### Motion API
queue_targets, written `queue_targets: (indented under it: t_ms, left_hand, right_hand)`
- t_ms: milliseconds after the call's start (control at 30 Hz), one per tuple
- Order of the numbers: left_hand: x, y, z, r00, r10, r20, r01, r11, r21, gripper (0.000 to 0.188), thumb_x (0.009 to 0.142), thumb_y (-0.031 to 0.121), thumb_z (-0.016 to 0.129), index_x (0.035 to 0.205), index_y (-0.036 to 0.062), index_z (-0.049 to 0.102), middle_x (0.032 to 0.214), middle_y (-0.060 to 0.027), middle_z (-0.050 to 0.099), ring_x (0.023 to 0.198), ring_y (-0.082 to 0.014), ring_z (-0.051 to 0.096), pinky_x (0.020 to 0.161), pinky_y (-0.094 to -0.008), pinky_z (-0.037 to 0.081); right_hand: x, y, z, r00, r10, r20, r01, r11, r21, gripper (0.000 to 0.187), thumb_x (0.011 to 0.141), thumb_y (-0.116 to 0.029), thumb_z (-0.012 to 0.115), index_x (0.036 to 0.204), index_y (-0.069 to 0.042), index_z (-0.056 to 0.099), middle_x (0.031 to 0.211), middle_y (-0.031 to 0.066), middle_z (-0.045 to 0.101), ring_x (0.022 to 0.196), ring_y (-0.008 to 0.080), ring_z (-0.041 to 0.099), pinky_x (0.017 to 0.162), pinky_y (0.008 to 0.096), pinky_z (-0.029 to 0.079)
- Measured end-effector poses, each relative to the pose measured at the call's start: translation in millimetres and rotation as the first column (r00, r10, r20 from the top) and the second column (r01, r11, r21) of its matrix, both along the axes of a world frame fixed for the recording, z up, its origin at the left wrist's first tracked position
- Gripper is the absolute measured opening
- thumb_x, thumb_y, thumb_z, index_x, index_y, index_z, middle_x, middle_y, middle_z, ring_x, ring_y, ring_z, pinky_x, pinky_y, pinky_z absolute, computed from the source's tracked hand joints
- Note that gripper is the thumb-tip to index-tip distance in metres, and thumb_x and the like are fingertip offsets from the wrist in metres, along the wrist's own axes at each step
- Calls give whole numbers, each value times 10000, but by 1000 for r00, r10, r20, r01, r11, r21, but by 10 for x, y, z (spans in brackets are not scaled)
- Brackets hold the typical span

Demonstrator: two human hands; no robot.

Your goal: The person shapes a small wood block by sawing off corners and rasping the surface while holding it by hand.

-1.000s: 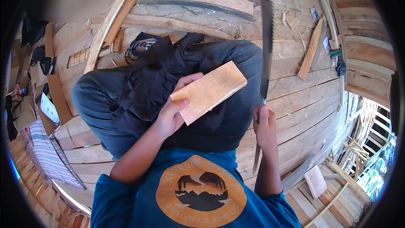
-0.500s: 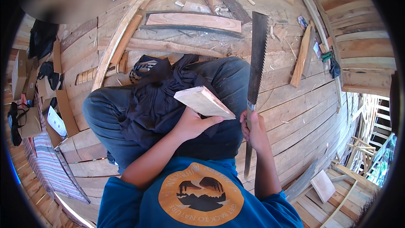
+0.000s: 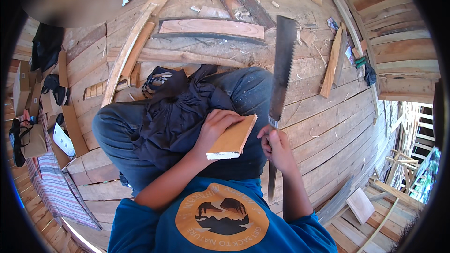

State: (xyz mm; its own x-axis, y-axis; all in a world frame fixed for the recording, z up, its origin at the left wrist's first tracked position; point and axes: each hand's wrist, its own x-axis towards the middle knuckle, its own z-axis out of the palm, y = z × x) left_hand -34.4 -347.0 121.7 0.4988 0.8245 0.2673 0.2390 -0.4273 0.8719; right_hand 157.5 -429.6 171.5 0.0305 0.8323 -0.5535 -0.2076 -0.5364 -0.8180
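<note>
Over my lap, my left hand (image 3: 218,129) grips a short wooden board (image 3: 234,136) by its left side, fingers over its upper face. The board's pale cut end faces me. My right hand (image 3: 276,147) is closed round the handle of a handsaw (image 3: 283,65). The blade points away from me, nearly upright in the view, with its teeth toward the right. Saw and board are apart. A dark cloth (image 3: 176,107) lies bunched across my crossed legs, next to my left hand.
On the plank floor ahead are a reddish board (image 3: 211,27), bark-edged pieces (image 3: 255,7) and long strips (image 3: 129,49) at the left. More strips (image 3: 333,63) lie at the right, near a wooden wall (image 3: 398,42). Cardboard boxes (image 3: 75,129) and a striped mat (image 3: 61,187) are on the far left.
My left hand has turned the board over, bringing it lower and nearer, with the fingers now on top. The saw has shifted slightly left and tilted.
</note>
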Motion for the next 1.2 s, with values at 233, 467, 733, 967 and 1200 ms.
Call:
queue_targets:
  t_ms: [233, 467, 733, 967, 1200]
  left_hand:
    - [-212, -46, 408, 982, -143, -127, 134, 988, -78, 703, 665, 282, 815, 1255, 32, 525, 1223, -168, 575, 1050, -326, 570, 931, -429, 416]
    - [-521, -77, 648, 911, -385, -150, 342, 906, -248, 976, 754, 625, 665, 1414, -25, 354, 1328, -291, 485, 1120, -447, 525, 992, -475, 380]
    - [-479, -113, 618, 952, -303, -42, 262, 878, -401, 806, 923, 558, 487, 1397, -77, 341, 1223, -292, 548, 1029, -416, 593, 910, -418, 451]
    - [-492, -43, 646, 947, -313, 70, 288, 733, -616, 726, 941, 453, 530, 1422, -46, 315, 1322, -318, 480, 1210, -451, 500, 998, -418, 412]
    - [-492, -170, 407, 948, -293, 122, 308, 756, -577, 850, 948, 610, 372, 1452, -62, 240, 1248, -272, 492, 1070, -341, 546, 940, -367, 419]
  right_hand:
    - [-179, 52, -95, 971, -11, 239, -11, 996, 88, 166, 946, -195, 592, 962, -30, 585, 762, -21, 558, 747, 60, 510, 683, 244, 429]
    - [-306, 155, -64, 984, -3, 176, -9, 998, 70, 207, 933, -153, 605, 1070, 1, 621, 889, 25, 639, 852, 88, 544, 790, 259, 442]
    - [-126, 33, -141, 981, 154, 121, -162, 985, 54, 409, 987, -378, 498, 888, 2, 613, 693, 13, 556, 662, 117, 507, 607, 300, 420]
    - [-165, -169, 72, 854, 249, 456, -280, 960, 0, 539, 985, -452, 460, 735, 20, 534, 574, 71, 460, 562, 155, 457, 527, 345, 381]
    - [-170, -108, 87, 775, 306, 553, -327, 943, -62, 510, 965, -408, 506, 729, 42, 550, 566, 170, 482, 549, 271, 511, 542, 400, 408]
